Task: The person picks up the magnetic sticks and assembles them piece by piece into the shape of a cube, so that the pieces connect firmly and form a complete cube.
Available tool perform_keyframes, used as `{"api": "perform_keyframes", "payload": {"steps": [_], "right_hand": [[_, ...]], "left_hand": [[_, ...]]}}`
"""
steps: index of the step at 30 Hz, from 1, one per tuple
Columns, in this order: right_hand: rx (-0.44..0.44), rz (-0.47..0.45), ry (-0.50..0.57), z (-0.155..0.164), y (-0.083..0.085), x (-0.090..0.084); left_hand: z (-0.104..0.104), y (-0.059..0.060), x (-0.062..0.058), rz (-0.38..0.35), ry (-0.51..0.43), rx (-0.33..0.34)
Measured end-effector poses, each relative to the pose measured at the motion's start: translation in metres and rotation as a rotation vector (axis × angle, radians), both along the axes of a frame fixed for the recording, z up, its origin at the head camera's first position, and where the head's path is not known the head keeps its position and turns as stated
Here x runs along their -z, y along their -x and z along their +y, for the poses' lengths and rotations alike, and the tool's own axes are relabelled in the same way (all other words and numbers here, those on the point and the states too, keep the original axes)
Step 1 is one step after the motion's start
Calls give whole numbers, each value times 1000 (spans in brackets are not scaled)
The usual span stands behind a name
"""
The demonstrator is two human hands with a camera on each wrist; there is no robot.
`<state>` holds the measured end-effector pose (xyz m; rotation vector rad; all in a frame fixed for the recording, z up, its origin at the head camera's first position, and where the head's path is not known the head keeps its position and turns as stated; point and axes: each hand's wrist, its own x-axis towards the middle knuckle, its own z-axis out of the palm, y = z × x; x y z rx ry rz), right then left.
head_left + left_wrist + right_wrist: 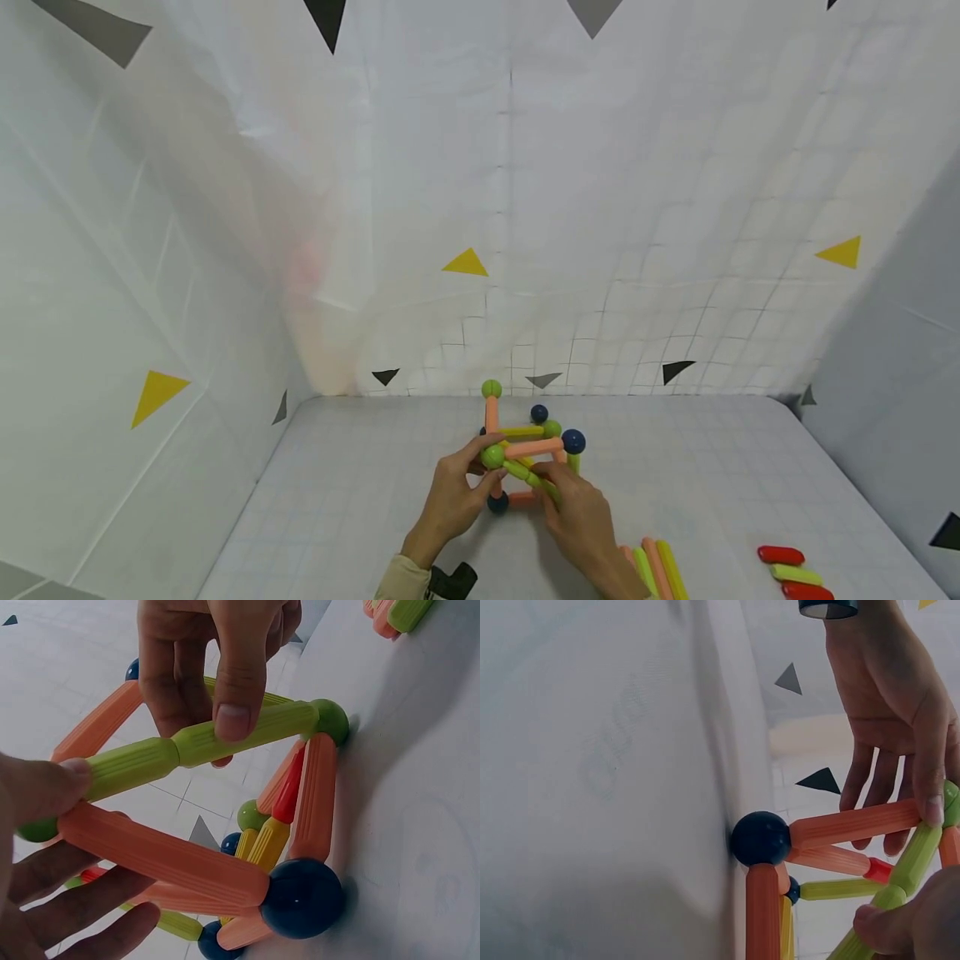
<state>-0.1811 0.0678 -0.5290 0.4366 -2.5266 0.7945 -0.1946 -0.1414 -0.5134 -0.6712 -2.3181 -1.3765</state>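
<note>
You have ribbed salmon rods (169,851) and lime rods (131,766); navy balls (304,898), green balls (491,389); a beige sleeve (402,579); a white wall (427,125) with yellow, grey and black triangles (467,264).

The navy balls (302,898) look smooth, glossy plastic, the orange rods (165,851) ridged, duller plastic, the tabletop (412,825) matt.

Both forearms reach in from the lower edge of the head view, the hands close together near the middle. The left hand (453,487) angles up and inward, its thumb (49,784) pressed down in a pinch, while its lower fingers (82,907) spread loosely apart, gently bent. A beige sleeve (402,577) ends just short of the left wrist (423,546). The right hand (581,512) leans toward the left, thumb (240,682) and fingers pinching, back of the hand turned upward.
</note>
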Motion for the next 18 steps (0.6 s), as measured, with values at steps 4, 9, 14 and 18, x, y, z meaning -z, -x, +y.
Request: {"api": "perform_keyframes", "payload": {"steps": [4, 9, 14, 18], "right_hand": [[-1, 46, 17, -4, 1, 0], [7, 85, 27, -8, 5, 3], [18, 102, 30, -10, 9, 6], [33, 104, 29, -11, 10, 8]], "left_hand": [[-1, 0, 1, 19, -15, 18], [-1, 0, 3, 27, -19, 22], [-1, 0, 3, 14, -12, 13], [0, 1, 2, -2, -6, 10]]}}
